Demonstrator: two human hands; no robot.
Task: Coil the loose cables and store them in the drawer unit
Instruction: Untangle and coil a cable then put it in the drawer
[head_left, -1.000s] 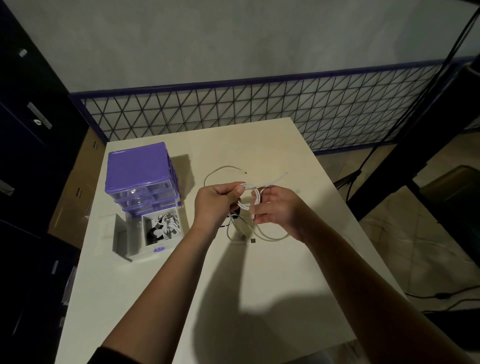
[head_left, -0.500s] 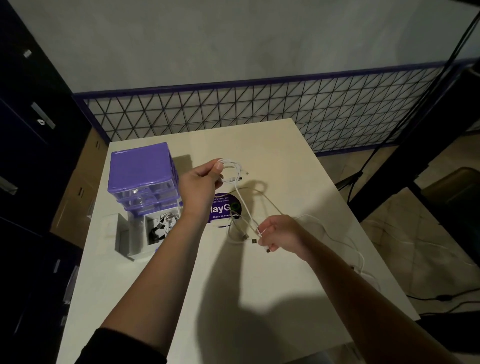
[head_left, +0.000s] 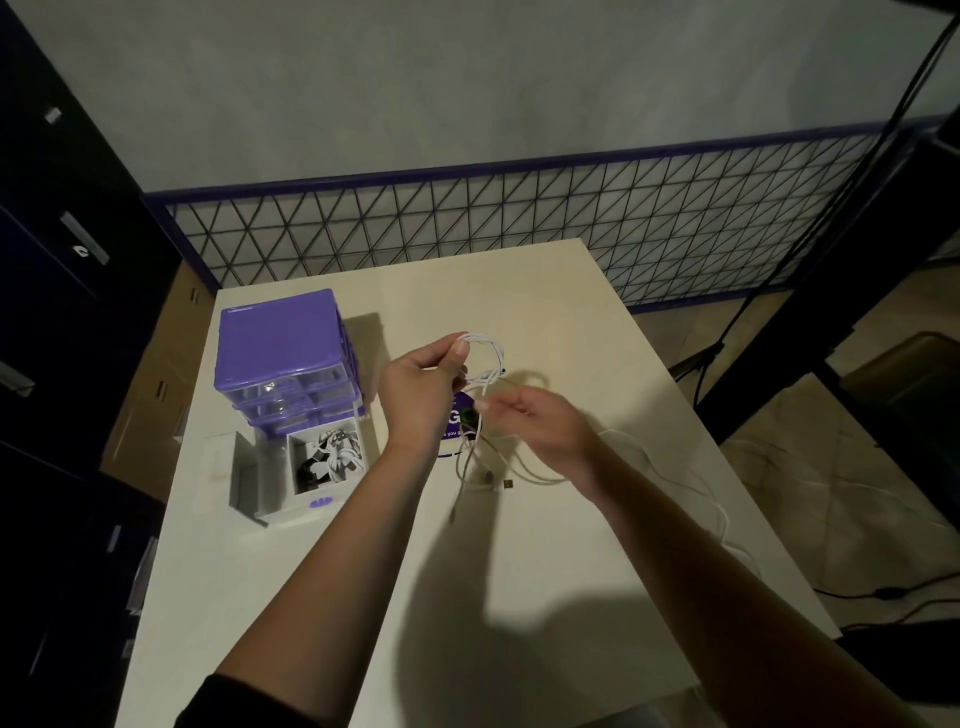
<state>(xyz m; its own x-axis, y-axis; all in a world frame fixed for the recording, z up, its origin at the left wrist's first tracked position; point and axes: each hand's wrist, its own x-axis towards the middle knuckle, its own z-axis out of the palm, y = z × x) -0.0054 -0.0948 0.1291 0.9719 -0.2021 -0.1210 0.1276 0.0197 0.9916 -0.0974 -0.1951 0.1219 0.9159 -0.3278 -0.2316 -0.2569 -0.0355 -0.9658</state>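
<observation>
Since half a second ago the right hand (head_left: 540, 431) has risen toward the left hand (head_left: 423, 387), pinching the white cable (head_left: 485, 358). The left hand pinches its coiled loops above the tabletop (head_left: 519, 545), at 3 o'clock from the drawer unit (head_left: 283, 358).

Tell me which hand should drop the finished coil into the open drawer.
Left, probably. The left hand already pinches the white cable loops and is nearer the open drawer; the right hand feeds slack.
</observation>
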